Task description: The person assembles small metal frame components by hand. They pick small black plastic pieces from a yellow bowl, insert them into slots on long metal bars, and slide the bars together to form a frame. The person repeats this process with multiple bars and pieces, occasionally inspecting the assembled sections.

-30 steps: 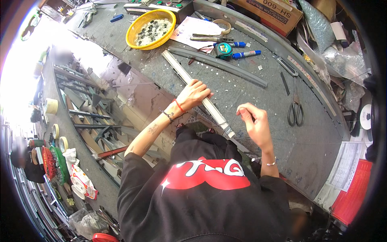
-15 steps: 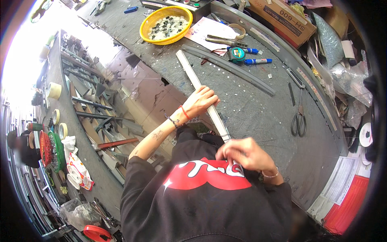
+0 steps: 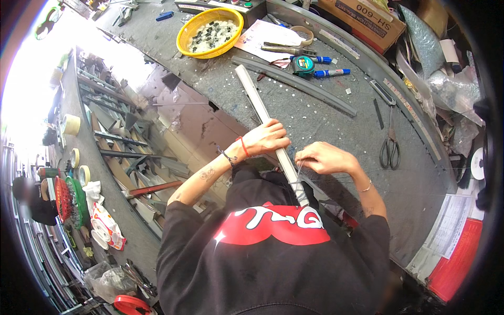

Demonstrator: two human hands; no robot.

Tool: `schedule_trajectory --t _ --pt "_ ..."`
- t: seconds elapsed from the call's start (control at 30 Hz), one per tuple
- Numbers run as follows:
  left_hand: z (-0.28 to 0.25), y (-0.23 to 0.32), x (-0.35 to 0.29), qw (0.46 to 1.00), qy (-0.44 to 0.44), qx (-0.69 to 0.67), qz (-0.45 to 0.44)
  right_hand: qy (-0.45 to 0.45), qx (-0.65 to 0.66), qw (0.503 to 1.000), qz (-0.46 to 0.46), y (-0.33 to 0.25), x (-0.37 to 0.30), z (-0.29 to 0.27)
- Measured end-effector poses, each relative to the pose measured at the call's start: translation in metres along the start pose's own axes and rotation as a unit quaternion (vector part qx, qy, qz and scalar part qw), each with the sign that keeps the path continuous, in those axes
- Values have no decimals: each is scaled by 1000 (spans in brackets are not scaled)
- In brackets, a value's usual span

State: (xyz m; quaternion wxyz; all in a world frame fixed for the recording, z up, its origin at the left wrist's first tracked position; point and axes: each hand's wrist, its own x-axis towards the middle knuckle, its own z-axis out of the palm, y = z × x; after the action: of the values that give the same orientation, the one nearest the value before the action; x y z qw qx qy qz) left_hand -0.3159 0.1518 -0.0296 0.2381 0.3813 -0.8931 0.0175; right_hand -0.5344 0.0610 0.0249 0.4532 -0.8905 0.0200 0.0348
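A long, narrow pale profile bar (image 3: 252,93) slants from the workbench toward my body. My left hand (image 3: 266,138) is closed around its middle, palm over the top. Near the bar's close end, a dark thin wrap (image 3: 296,185) crosses it. My right hand (image 3: 326,158) is to the right of the bar, thumb and fingertips pinched on a thin grey strand (image 3: 300,169) that runs toward that wrap. What the strand is made of is too fine to tell.
Across the grey bench (image 3: 336,194) lie a grey channel strip (image 3: 299,86), a tape measure (image 3: 303,66), blue markers (image 3: 332,73), scissors (image 3: 389,149) and a utility knife (image 3: 382,93). A yellow basket (image 3: 181,44) holds small pieces. Offcuts (image 3: 123,139) fill a rack at left.
My right hand has moved up and away from the bar's near end, drawing the thin strand outward. My left hand still grips the bar, which has shifted slightly right.
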Motion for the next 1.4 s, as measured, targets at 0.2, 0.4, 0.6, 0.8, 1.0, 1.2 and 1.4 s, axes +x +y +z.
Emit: schedule_trajectory --t 0.2,0.4,0.6,0.8,1.0,1.2,1.4 --pt "0 4 -4 998 24 15 50 -170 32 984 -44 -22 39 -43" --pt "-4 11 -11 991 122 -48 23 -171 203 964 -29 -5 63 -41" --pt "-22 10 -19 965 224 30 -133 -95 454 886 25 17 42 34" --pt "-80 -24 -44 799 453 184 -351 -184 616 759 105 -17 25 133" --pt "-138 -46 -90 752 513 314 -271 65 598 795 79 -14 38 87" --pt "-150 -43 -139 776 446 343 -286 190 454 870 -11 -41 138 44" --pt "-176 -52 -210 751 410 390 -341 83 308 937 -144 -76 301 55"
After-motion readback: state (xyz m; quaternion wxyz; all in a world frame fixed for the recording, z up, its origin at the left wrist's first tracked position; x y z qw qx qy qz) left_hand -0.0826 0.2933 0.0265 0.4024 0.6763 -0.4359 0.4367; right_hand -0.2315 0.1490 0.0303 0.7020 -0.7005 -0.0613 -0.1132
